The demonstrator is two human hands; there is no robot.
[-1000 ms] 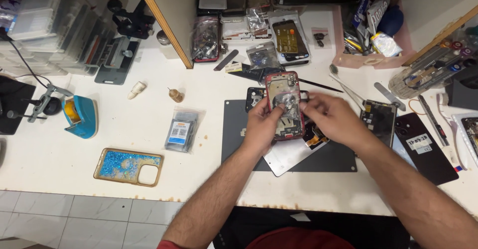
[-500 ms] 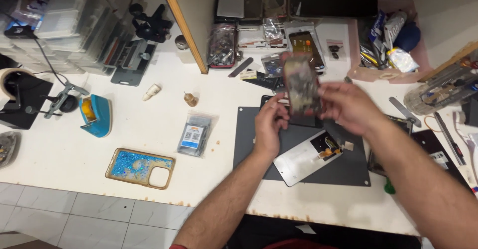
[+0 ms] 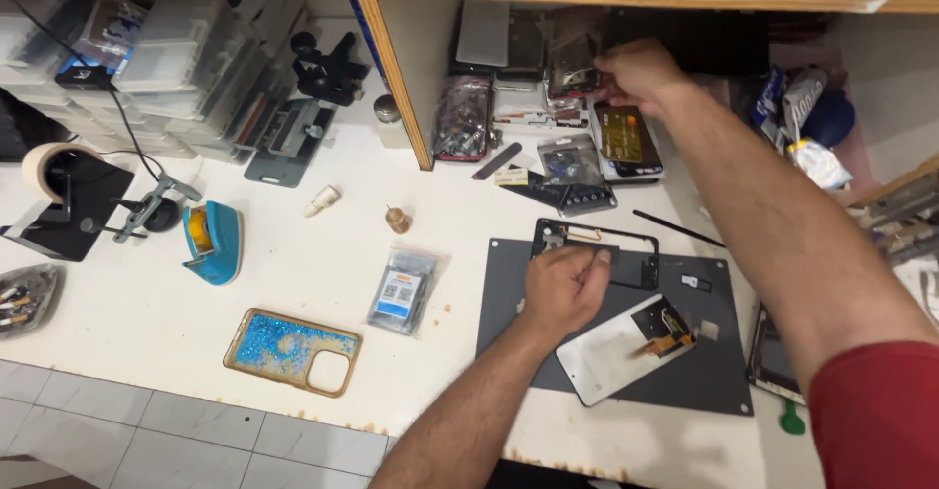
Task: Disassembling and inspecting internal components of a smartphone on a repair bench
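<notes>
My right hand (image 3: 641, 70) is up at the far shelf, fingers curled on a phone part (image 3: 572, 66) among the stacked pieces there; I cannot tell how firmly they grip it. My left hand (image 3: 565, 288) rests on the one grey mat (image 3: 685, 372), fingers loosely bent over a black phone frame (image 3: 636, 249), touching its near edge. Just right of that hand lies one white phone back (image 3: 611, 357). Far left on the tabletop (image 3: 293, 264): one glittery blue case (image 3: 293, 350), one blue tape dispenser (image 3: 211, 242).
</notes>
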